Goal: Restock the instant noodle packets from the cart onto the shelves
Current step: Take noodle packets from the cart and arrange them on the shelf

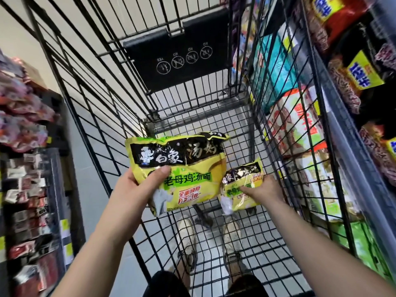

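Left grip (137,185) holds 1 packet (177,168); right grip (264,189) another packet (240,187).

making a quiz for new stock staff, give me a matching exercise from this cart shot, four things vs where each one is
Things
1. big packet
2. small packet
3. black sign
4. shoes

Places
A. on the floor, seen through the cart's wire bottom
B. in the left hand, lifted over the cart
C. on the cart's far end flap
D. under the right hand, low in the cart

Pairs: 1-B, 2-D, 3-C, 4-A
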Tool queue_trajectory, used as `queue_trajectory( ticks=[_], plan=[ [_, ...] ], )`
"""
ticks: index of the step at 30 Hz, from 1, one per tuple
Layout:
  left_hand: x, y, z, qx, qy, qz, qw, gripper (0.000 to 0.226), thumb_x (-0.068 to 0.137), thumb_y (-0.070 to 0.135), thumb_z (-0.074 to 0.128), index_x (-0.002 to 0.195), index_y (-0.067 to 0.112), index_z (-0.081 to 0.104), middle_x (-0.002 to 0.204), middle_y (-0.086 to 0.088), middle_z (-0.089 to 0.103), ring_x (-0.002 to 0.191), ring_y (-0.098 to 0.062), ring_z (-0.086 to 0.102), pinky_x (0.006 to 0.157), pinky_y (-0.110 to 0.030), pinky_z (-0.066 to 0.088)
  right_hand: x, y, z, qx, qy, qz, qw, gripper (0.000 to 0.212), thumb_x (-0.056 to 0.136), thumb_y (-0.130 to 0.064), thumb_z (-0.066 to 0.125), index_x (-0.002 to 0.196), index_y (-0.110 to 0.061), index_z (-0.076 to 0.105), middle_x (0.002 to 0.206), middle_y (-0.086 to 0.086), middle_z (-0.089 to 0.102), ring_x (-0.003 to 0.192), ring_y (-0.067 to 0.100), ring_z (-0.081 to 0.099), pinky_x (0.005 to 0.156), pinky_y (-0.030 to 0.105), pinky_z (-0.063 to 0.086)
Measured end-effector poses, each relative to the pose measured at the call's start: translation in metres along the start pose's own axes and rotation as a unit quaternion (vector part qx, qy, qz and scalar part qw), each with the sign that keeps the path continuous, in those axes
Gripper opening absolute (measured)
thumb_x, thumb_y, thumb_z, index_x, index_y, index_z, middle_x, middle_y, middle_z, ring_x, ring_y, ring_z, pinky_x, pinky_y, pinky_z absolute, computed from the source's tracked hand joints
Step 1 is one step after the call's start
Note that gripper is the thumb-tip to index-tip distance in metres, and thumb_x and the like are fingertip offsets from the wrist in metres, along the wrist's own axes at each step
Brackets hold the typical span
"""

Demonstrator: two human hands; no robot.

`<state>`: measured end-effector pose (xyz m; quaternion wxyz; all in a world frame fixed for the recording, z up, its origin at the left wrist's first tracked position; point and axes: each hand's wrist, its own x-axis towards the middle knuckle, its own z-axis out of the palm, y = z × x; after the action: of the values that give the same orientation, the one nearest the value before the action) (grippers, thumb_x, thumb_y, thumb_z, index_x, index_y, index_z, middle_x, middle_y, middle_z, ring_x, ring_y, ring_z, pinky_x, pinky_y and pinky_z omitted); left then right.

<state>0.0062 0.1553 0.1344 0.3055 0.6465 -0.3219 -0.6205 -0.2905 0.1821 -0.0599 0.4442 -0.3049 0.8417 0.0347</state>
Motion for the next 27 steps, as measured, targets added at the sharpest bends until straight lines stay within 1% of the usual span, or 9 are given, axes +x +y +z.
queue_trajectory(
  ticks=[5, 10, 14, 18, 20, 23, 25, 26, 27],
  plan=[
    [-0.002, 0.006, -0.002, -0.003, -0.005, -0.002, 1.0, 0.062, 0.068, 0.05, 0.078, 0.113, 0.009, 0.068, 0.105, -0.017, 0.077, 0.094, -0.042, 0.074, 0.095, -0.073, 0.047, -0.002, 0.004, 0.003, 0.071, -0.061, 0.034, 0.995, 0.082, 0.061, -0.039, 0.097, 0.126, -0.006, 0.06, 0.124, 0.012, 0.069, 0.105, 0.026, 0.064, 0.094, 0.032, 0.053],
    [-0.007, 0.014, -0.008, -0.018, 0.012, -0.005, 1.0, 0.065, 0.066, 0.047, 0.08, 0.116, 0.007, 0.066, 0.108, -0.018, 0.076, 0.099, -0.043, 0.073, 0.1, -0.068, 0.047, -0.009, 0.005, 0.007, 0.111, -0.073, 0.025, 0.991, 0.095, 0.06, -0.04, 0.097, 0.135, -0.003, 0.051, 0.131, 0.016, 0.064, 0.12, 0.033, 0.063, 0.104, 0.041, 0.052],
    [-0.015, 0.026, -0.015, -0.024, 0.004, -0.009, 1.0, 0.06, 0.067, 0.048, 0.079, 0.11, 0.006, 0.071, 0.106, -0.02, 0.076, 0.097, -0.043, 0.073, 0.097, -0.058, 0.052, -0.033, 0.001, 0.0, 0.173, -0.074, 0.015, 0.982, 0.072, 0.068, -0.03, 0.095, 0.125, -0.008, 0.056, 0.118, 0.011, 0.068, 0.109, 0.031, 0.066, 0.097, 0.044, 0.056],
    [-0.028, 0.049, -0.025, -0.037, 0.019, 0.0, 0.999, 0.067, 0.065, 0.049, 0.082, 0.108, -0.001, 0.067, 0.087, -0.016, 0.077, 0.071, -0.03, 0.071, 0.077, -0.042, 0.05, -0.069, -0.008, -0.028, 0.256, -0.098, -0.017, 0.961, 0.03, 0.08, -0.016, 0.087, 0.096, -0.015, 0.062, 0.092, 0.002, 0.07, 0.076, 0.012, 0.062, 0.061, 0.024, 0.05],
    [-0.037, 0.067, -0.026, -0.04, 0.029, 0.003, 0.999, 0.048, 0.065, 0.044, 0.083, 0.09, 0.006, 0.067, 0.064, -0.003, 0.068, 0.057, -0.022, 0.063, 0.068, -0.036, 0.046, -0.097, -0.022, -0.052, 0.294, -0.096, -0.046, 0.95, 0.025, 0.083, -0.016, 0.084, 0.095, -0.016, 0.062, 0.085, -0.004, 0.067, 0.074, 0.007, 0.061, 0.055, 0.019, 0.046],
    [-0.047, 0.098, -0.032, -0.052, 0.033, 0.029, 0.998, 0.04, 0.072, 0.039, 0.084, 0.091, 0.009, 0.066, 0.069, -0.004, 0.072, 0.064, -0.022, 0.066, 0.067, -0.032, 0.052, -0.13, -0.053, -0.091, 0.337, -0.102, -0.112, 0.929, 0.031, 0.077, -0.024, 0.089, 0.096, -0.014, 0.065, 0.087, -0.003, 0.073, 0.077, 0.01, 0.068, 0.065, 0.017, 0.054],
    [-0.057, 0.122, -0.035, -0.055, 0.029, 0.048, 0.997, 0.067, 0.065, 0.047, 0.087, 0.11, 0.003, 0.066, 0.098, -0.017, 0.077, 0.088, -0.032, 0.073, 0.086, -0.046, 0.055, -0.15, -0.074, -0.12, 0.358, -0.112, -0.155, 0.914, 0.072, 0.054, -0.05, 0.097, 0.108, -0.011, 0.069, 0.098, 0.002, 0.079, 0.091, 0.019, 0.076, 0.084, 0.029, 0.06],
    [-0.064, 0.134, -0.035, -0.05, 0.028, 0.054, 0.997, 0.074, 0.062, 0.049, 0.088, 0.114, 0.002, 0.064, 0.105, -0.02, 0.075, 0.094, -0.035, 0.072, 0.09, -0.049, 0.054, -0.16, -0.084, -0.135, 0.367, -0.106, -0.18, 0.907, 0.087, 0.044, -0.059, 0.097, 0.112, -0.013, 0.069, 0.103, 0.003, 0.08, 0.097, 0.022, 0.076, 0.093, 0.036, 0.059],
    [-0.07, 0.146, -0.037, -0.049, 0.026, 0.068, 0.996, 0.07, 0.063, 0.045, 0.087, 0.113, 0.001, 0.064, 0.104, -0.019, 0.076, 0.09, -0.032, 0.073, 0.085, -0.044, 0.055, -0.172, -0.094, -0.151, 0.378, -0.105, -0.202, 0.897, 0.086, 0.045, -0.059, 0.097, 0.113, -0.015, 0.068, 0.107, 0.003, 0.079, 0.101, 0.023, 0.076, 0.096, 0.04, 0.057]
  ],
)
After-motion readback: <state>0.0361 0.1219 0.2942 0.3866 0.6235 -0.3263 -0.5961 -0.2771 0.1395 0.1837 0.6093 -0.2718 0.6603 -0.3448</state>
